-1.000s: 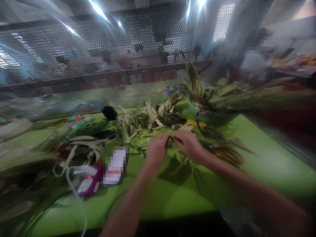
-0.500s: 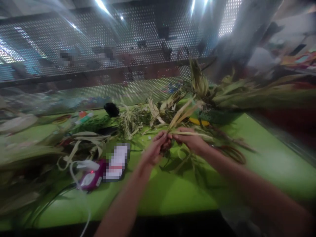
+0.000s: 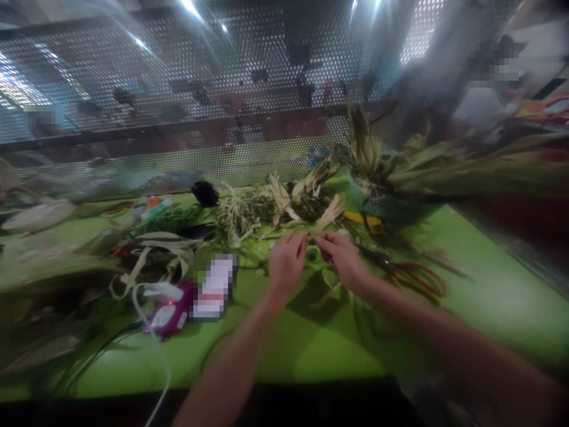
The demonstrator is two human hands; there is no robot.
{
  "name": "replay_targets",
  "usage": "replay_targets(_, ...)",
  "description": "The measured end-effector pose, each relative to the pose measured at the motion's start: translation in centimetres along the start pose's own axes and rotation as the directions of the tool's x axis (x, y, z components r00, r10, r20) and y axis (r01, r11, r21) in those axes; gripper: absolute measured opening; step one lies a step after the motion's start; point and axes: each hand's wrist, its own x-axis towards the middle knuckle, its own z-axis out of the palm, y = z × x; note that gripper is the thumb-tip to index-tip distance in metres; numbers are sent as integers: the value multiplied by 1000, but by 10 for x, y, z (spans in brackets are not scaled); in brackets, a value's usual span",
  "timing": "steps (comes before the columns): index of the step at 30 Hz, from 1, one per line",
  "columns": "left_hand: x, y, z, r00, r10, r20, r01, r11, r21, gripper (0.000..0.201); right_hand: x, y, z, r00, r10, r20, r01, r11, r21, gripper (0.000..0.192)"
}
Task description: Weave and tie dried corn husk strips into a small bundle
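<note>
- My left hand (image 3: 287, 261) and right hand (image 3: 342, 258) meet over the green table (image 3: 466, 279), fingertips pinched on the base of a dried corn husk strip (image 3: 328, 216).
- The strip's long axis runs from my fingertips up and to the right, away from me, its pale end fanning out toward the green basket (image 3: 391, 207) heaped with husks.
- Both hands are closed in a pinch on that strip: the left takes the near end from the left, the right from just beside it (the picture is blurred, so I cannot tell which fingers carry the hold).
- The two hands are about equally near the strip; the right lies a little closer to its free end.
- Red-handled scissors (image 3: 418, 277) lie on the table just right of my right wrist, apart from it.
- Left of my left forearm sits a purple glue gun (image 3: 169, 314) with its white cord (image 3: 155, 356), well apart from the strip.
- More loose husks (image 3: 164, 246) lie farther left.
</note>
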Motion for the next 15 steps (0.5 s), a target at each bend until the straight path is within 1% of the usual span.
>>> replay_targets(2,-2,0,1,994,105,9,-105,985,138,29,1,-4,-3,999,35,-5,-35,999,12,37)
replay_targets(4,-4,2,1,980,196,32,-198,949,246,31,0,-8,-6,998,57,-26,-57,998,14,39)
replay_targets(7,-6,8,2,959,276,60,-280,903,326,33,-1,-13,-9,996,58,-71,-60,998,-19,42)
replay_targets(9,-7,13,2,953,292,83,-303,904,302,34,0,-16,-13,996,40,-76,-44,998,-51,41)
replay_targets(11,-7,16,1,955,278,103,-294,931,216,36,2,-20,-19,998,-10,-54,5,996,-91,37)
replay_targets(13,-4,17,-2,967,225,123,-238,966,103,34,6,-25,-26,998,-58,-29,52,985,-161,34)
replay_targets(15,0,14,-6,973,158,170,-160,987,-2,29,9,-31,-33,998,-69,3,68,965,-254,31)
